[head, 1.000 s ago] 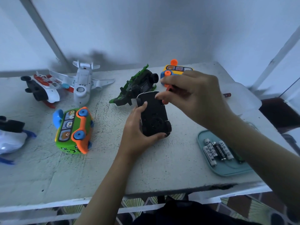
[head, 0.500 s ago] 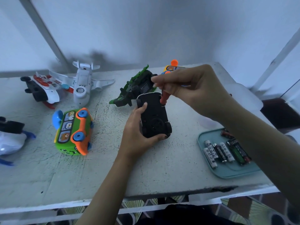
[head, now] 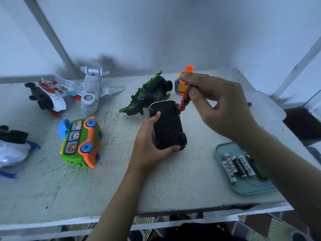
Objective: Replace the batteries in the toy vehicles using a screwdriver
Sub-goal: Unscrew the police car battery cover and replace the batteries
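Note:
My left hand (head: 149,146) grips a black toy car (head: 167,126) turned belly-up above the middle of the table. My right hand (head: 218,105) pinches a red-handled screwdriver (head: 184,100) that slants down to the car's far right corner. Its tip is hidden against the car. A teal tray (head: 246,188) at the right front holds several batteries (head: 240,166), white and dark, partly covered by my right forearm.
Other toys stand on the white table (head: 52,188): a green-orange bus (head: 81,143), a white plane (head: 91,93), a red-white-black vehicle (head: 46,96), a green-black vehicle (head: 149,94), a yellow-orange toy (head: 181,84) behind my right hand, a white-blue toy (head: 12,150) at the left edge.
My right hand has lifted a little and shifted right, tilting the screwdriver over the car's far end. The car in my left hand has barely moved.

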